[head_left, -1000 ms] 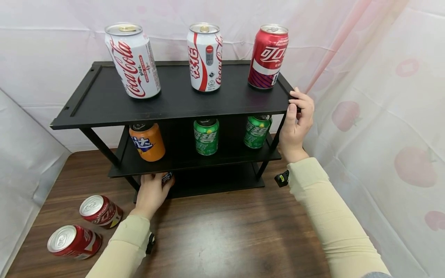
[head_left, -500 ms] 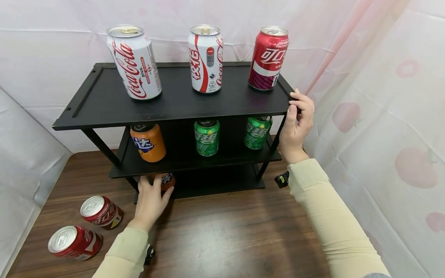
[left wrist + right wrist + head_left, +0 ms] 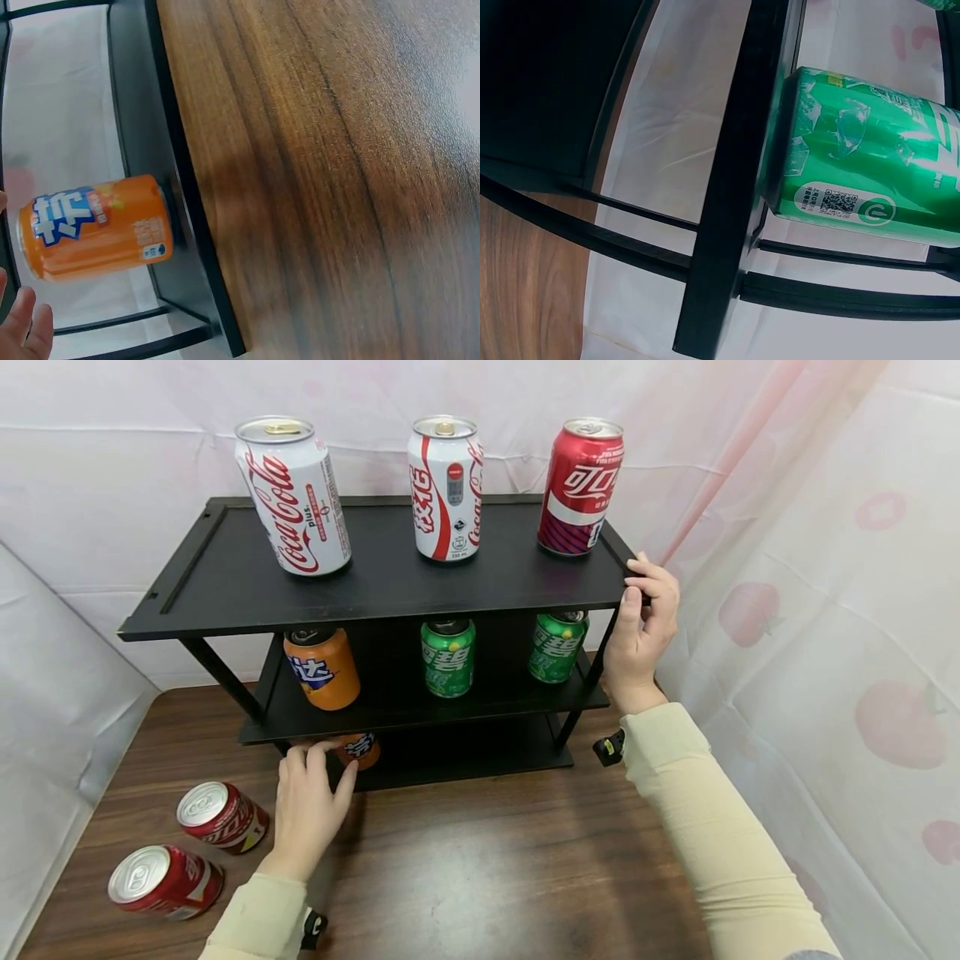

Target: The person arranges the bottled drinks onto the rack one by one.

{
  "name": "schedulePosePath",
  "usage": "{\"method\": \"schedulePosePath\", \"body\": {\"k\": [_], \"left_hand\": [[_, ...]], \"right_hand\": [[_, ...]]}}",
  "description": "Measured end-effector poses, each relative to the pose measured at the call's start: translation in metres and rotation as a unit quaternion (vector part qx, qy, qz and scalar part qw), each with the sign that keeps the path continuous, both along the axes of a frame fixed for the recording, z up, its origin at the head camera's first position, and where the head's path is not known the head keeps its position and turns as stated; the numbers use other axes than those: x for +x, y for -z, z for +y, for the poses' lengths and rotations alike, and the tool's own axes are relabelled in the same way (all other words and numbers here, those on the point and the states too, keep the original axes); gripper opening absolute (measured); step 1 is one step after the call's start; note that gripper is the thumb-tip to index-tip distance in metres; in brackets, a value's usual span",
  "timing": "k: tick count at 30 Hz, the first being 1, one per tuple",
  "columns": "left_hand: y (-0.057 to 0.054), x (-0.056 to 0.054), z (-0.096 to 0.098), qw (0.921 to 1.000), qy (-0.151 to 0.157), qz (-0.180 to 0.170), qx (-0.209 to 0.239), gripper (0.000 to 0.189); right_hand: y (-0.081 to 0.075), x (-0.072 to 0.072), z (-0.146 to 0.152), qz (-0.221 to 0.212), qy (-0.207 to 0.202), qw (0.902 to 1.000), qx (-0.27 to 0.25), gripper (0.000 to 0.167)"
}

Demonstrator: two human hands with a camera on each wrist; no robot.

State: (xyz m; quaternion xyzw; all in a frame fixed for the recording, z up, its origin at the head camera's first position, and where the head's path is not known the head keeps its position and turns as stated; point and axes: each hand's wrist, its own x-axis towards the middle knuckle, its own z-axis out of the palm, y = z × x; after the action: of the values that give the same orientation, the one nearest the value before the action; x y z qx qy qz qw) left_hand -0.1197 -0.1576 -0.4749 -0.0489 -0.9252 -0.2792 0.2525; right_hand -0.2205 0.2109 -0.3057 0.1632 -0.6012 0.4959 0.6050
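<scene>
In the head view a black three-tier shelf rack (image 3: 390,593) stands on the table. On its bottom tier at the left stands an orange Fanta can (image 3: 97,229), upright and partly hidden by the middle tier in the head view. My left hand (image 3: 306,810) is just in front of that can, fingers spread and loosely bent, with nothing held. A gap shows between its fingertips (image 3: 43,322) and the can in the left wrist view. My right hand (image 3: 641,631) grips the rack at the right end of the top tier, thumb in front.
Two red cola cans (image 3: 223,818) stand on the wooden table (image 3: 480,877) at the left. The top tier bears two white Coca-Cola cans (image 3: 447,493) and one red can (image 3: 579,489). On the middle tier are another orange can (image 3: 324,672) and two green cans (image 3: 870,157).
My left hand has let go of the orange can on the bottom tier and drawn back toward the lower left, uncovering more of it. The right hand keeps its grip.
</scene>
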Motion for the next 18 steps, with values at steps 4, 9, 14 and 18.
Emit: {"method": "schedulePosePath", "body": {"k": [4, 9, 14, 18], "left_hand": [[-0.006, 0.003, -0.002, 0.9999, -0.001, 0.016, 0.003, 0.034], [-0.013, 0.004, -0.008, 0.9992, -0.005, 0.039, -0.002, 0.031], [-0.017, 0.007, -0.017, 0.9987, -0.018, 0.048, -0.007, 0.03], [-0.019, 0.01, -0.024, 0.9987, -0.032, 0.037, -0.014, 0.03]], "right_hand": [[0.001, -0.002, 0.002, 0.003, -0.005, 1.0, -0.002, 0.039], [0.002, -0.003, 0.002, 0.005, -0.005, 1.0, -0.005, 0.039], [0.002, -0.002, 0.002, 0.0, 0.0, 1.0, -0.004, 0.039], [0.002, -0.003, 0.002, -0.001, -0.001, 1.0, -0.002, 0.038]]}}
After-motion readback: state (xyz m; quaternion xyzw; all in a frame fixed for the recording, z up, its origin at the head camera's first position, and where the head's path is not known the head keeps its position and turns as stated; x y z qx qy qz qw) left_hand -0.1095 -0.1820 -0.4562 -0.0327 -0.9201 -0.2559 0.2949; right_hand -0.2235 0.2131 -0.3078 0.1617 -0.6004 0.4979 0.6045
